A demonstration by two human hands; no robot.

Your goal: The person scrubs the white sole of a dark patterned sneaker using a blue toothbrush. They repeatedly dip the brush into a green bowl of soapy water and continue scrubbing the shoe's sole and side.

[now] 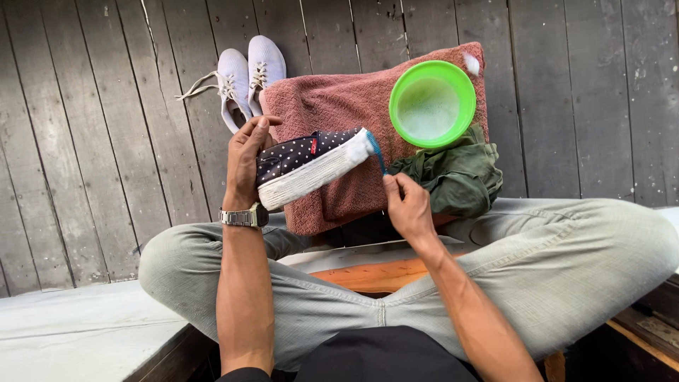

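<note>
Left hand [247,159] grips the polka-dot shoe [311,164] sideways above the pink towel [332,106]; right hand [407,205] pinches a blue toothbrush [376,152] at its toe; short, firm strokes would suit the white sole.

Floor [92,141]: weathered grey wooden planks, running away from the viewer, gaps and pale scuffs between boards.
Seat edge [78,325]: pale grey slab at lower left, dark underside.
Wood strip [368,274]: orange-brown, at centre.
Right corner [647,329]: dark timber with a worn orange edge.
Light: even, soft daylight; no hard shadows.
</note>
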